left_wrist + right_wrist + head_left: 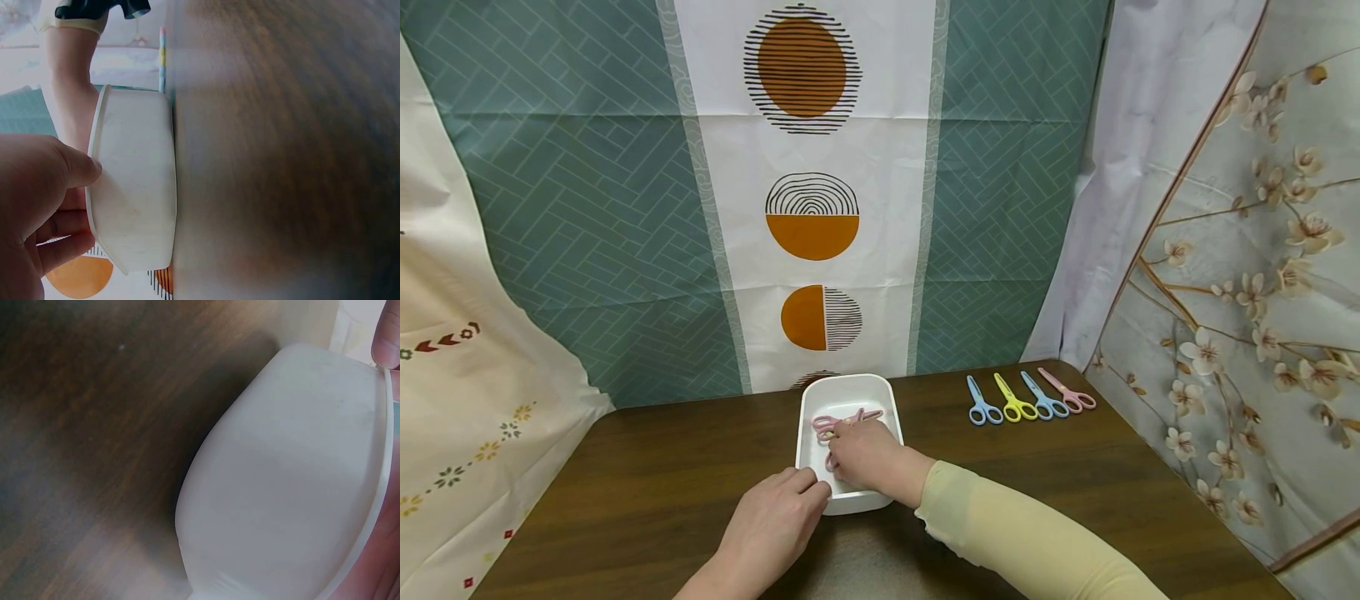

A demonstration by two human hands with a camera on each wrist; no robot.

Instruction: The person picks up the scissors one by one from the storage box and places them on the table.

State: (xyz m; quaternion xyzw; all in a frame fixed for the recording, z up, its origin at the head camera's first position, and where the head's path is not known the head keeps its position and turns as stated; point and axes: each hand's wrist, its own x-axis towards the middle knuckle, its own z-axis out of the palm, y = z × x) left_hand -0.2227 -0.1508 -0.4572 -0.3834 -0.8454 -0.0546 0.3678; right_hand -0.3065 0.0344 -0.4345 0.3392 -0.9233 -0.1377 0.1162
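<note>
A white plastic tray (853,503) stands on the table, with pink scissors (871,415) and a bit of yellow inside. My left hand (775,517) pinches its near left rim; the left wrist view shows the thumb (84,170) on the outer wall and fingers behind the rim. Over the near right side, my right hand (868,454) reaches in, fingers bent down among the scissors. Its fingertips are mostly hidden, and I cannot tell whether they grip a pair. The tray's outer wall (275,469) covers most of that hand in the right wrist view.
At the back right of the brown wooden table (700,458) lies a row of scissors: blue (974,390), yellow (1006,390), another blue (1036,390) and pink (1058,384). A patterned curtain (835,200) hangs behind the table's back edge, and a floral cloth (1247,333) borders the right side.
</note>
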